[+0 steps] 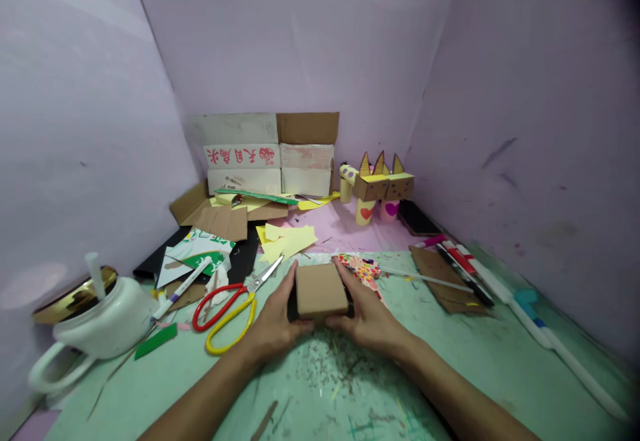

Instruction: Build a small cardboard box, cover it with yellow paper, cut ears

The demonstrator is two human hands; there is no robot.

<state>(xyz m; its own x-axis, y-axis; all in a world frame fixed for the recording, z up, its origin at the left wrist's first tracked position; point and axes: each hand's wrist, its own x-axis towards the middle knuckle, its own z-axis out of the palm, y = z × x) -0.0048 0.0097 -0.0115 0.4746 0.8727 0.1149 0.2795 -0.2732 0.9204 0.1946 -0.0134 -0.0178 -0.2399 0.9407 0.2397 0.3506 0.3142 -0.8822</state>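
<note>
Between my two hands is a small brown cardboard box (321,289), its flat top facing up. My left hand (281,311) grips its left side, thumb at the near edge. From the right, my right hand (363,314) holds the opposite side in the same way. Dark edges show at both sides of the box, partly hidden by my fingers. Scissors (250,287) with one red and one yellow handle lie just left of my left hand. A floral patterned paper piece (357,266) lies beyond my right hand.
A white teapot-shaped container (113,317) stands at left. Cardboard and paper scraps (223,221) pile up before a white box (245,167). Cardboard animal figures (371,187) stand at back right. Markers (460,257) and a glue gun (530,314) lie right. Crumbs (333,367) litter the near mat.
</note>
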